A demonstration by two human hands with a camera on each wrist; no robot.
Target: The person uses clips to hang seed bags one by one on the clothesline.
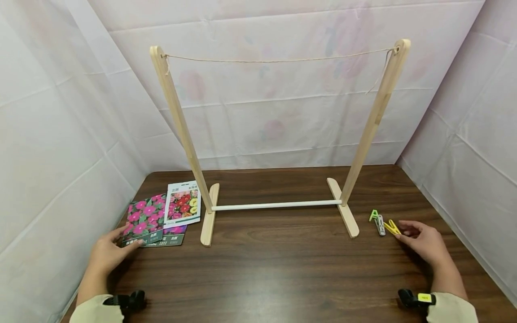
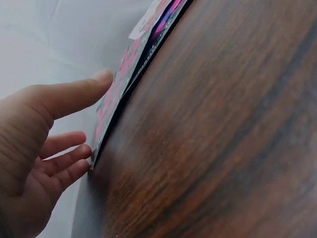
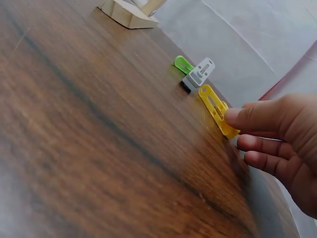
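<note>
The head view takes in the whole dark wooden surface (image 1: 274, 269), with a wooden drying rack (image 1: 278, 134) standing at its middle: two slanted posts on flat feet, a white crossbar (image 1: 276, 205) low between them and a string (image 1: 278, 59) stretched across the tops. White cloth walls (image 1: 52, 134) close in the sides and back.

At the left, the left hand (image 1: 108, 251) rests on the near edge of a stack of flower seed packets (image 1: 161, 217). A white-bordered packet (image 1: 183, 202) lies on top toward the rack's left foot, and a dark pink-flowered packet (image 1: 143, 220) sits under the hand. The left wrist view shows what the head view cannot: the thumb (image 2: 74, 94) lies along the top face of the pink-flowered packet (image 2: 116, 94), while the fingers (image 2: 64, 158) curl at its lower corner at the rim of the surface, pinching it lightly.

At the right, three clothespins lie together beyond the rack's right foot: a green one (image 1: 373, 215), a grey one (image 1: 380, 224) and a yellow one (image 1: 392, 227). The right hand (image 1: 424, 242) reaches the yellow one from the near side. The right wrist view makes the contact plain: the thumb tip (image 3: 237, 116) presses on the near end of the yellow clothespin (image 3: 217, 110), and the other fingers (image 3: 262, 148) are loosely bent below it, so the grip looks partial. The grey clothespin (image 3: 198, 74) and the green clothespin (image 3: 183, 64) lie just past it, touching one another, untouched by the hand.
</note>
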